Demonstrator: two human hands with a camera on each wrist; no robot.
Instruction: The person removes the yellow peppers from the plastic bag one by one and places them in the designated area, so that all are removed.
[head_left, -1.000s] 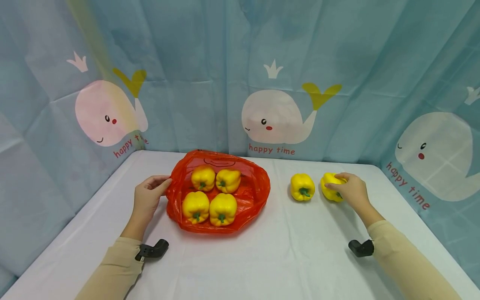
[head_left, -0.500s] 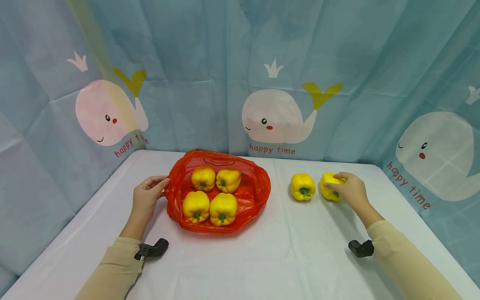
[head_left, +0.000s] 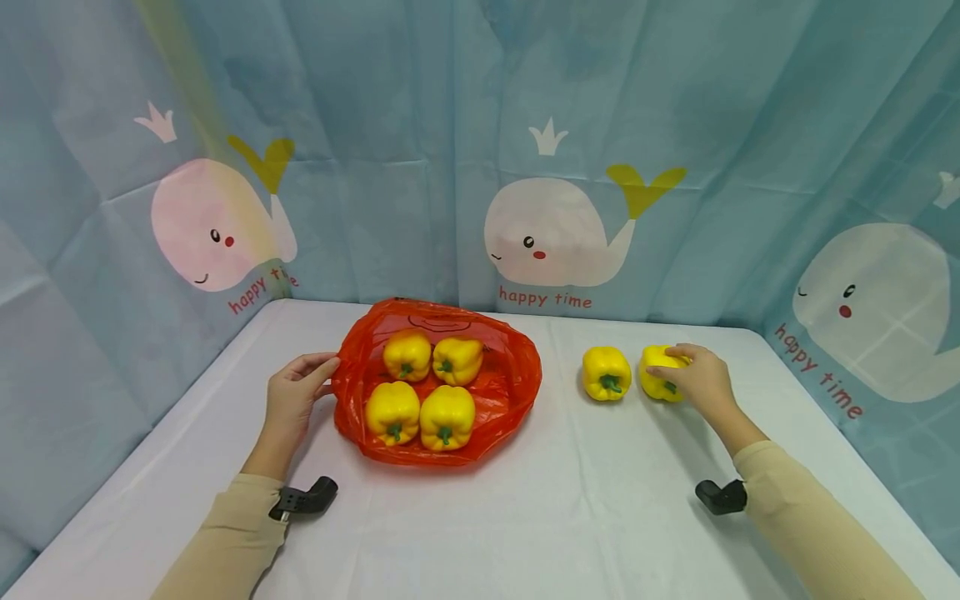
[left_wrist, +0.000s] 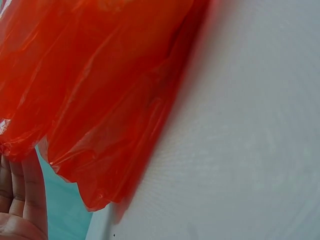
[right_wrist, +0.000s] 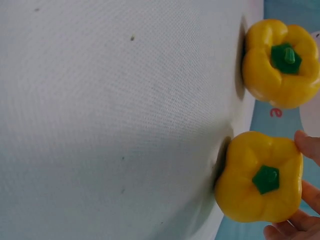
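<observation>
An open red plastic bag (head_left: 495, 417) lies on the table with several yellow bell peppers (head_left: 447, 417) inside, stems facing the near side. My left hand (head_left: 292, 400) pinches the bag's left rim between thumb and fingers; in the left wrist view the fingers (left_wrist: 31, 192) reach up behind the red plastic (left_wrist: 110, 110). At the right, my right hand (head_left: 705, 379) holds a yellow bell pepper (head_left: 658, 375) from its right side, thumb and fingers around it. In the right wrist view this pepper (right_wrist: 250, 185) shows its green stem, with fingertips (right_wrist: 307, 145) at its edge.
Just left of the held pepper stands another yellow bell pepper (head_left: 605, 373), between it and the bag. A white cloth covers the table (head_left: 525, 517). Behind and along both sides hangs a blue curtain (head_left: 390, 208) printed with whales.
Hardly anything differs. My left hand and the bag's left rim shifted very slightly left, while my right hand stayed at the same pepper.
</observation>
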